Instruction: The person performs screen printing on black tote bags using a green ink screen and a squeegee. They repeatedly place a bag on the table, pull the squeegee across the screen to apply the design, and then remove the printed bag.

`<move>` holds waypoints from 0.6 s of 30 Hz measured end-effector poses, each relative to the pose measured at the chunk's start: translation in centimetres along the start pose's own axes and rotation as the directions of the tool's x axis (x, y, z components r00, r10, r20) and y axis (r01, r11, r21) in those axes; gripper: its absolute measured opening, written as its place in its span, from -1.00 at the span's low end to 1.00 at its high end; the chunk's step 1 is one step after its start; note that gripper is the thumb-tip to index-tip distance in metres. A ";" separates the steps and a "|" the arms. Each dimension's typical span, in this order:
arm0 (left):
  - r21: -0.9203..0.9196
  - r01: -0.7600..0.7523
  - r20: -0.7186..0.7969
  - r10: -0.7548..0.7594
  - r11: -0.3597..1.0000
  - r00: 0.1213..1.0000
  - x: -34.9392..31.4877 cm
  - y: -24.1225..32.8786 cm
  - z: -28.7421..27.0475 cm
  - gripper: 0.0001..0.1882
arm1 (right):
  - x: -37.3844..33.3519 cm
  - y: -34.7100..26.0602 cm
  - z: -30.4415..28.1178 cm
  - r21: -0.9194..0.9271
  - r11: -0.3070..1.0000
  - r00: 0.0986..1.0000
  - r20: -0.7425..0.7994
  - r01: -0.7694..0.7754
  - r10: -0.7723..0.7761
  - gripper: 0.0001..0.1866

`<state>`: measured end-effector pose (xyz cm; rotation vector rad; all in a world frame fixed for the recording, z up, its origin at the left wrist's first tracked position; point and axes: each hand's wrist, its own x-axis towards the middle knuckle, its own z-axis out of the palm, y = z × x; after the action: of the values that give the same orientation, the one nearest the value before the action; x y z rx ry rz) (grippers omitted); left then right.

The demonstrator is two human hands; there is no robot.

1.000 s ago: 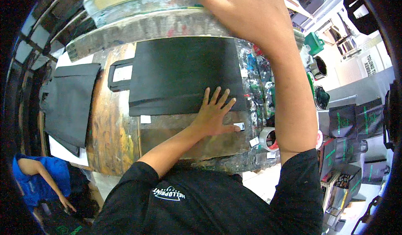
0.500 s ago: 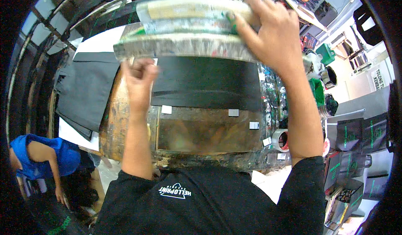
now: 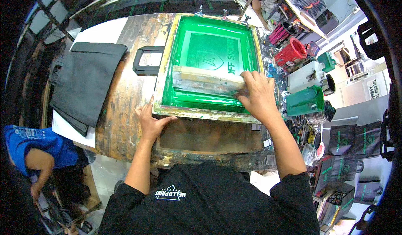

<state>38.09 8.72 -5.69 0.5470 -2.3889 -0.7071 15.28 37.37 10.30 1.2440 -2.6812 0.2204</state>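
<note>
A screen printing frame [image 3: 201, 113] lies flat on the table, its mesh covered in wet green ink [image 3: 167, 97]. My right hand [image 3: 258, 96] grips the right end of a wooden squeegee [image 3: 205, 80], which lies across the lower half of the mesh. My left hand [image 3: 151, 124] is at the frame's near left corner, thumb and fingers spread against its edges. A black bag handle [image 3: 146, 70] sticks out past the frame's left side; whatever it joins is hidden beneath. Beyond the squeegee, a shield-shaped design [image 3: 213, 62] shows in the mesh.
Stacked black fabric bags [image 3: 86, 84] lie on the worn wooden table [image 3: 119, 122] at left. Metal clamps [image 3: 200, 11] stand behind the frame. Red [image 3: 291, 52] and green [image 3: 305, 101] containers crowd the right side. A person in blue [image 3: 39, 151] bends down at lower left.
The frame was raised and tilted toward me; now it is down flat over the black fabric. My left hand has come nearer to its corner, and my right hand has the squeegee on the mesh.
</note>
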 end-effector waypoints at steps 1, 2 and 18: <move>0.030 -0.024 0.025 0.023 0.999 0.999 0.1 -0.3 0.1 0.19 | -0.2 -0.2 0.1 0.007 1.000 1.000 0.016 0.008 -0.008 -0.31; 0.038 -0.029 0.019 0.029 0.999 0.999 0.0 -0.6 0.2 0.20 | -0.6 -0.6 0.2 0.014 1.000 0.999 0.031 0.015 -0.016 -0.31; -0.025 -0.053 0.035 0.054 0.998 0.998 0.4 0.2 -0.5 0.19 | 7.8 2.9 7.2 -0.065 0.997 0.992 -0.128 -0.031 0.022 -0.36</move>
<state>38.07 8.48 -5.06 0.4627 -2.4156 -0.7271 7.37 31.98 4.83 1.1358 -2.5756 0.2051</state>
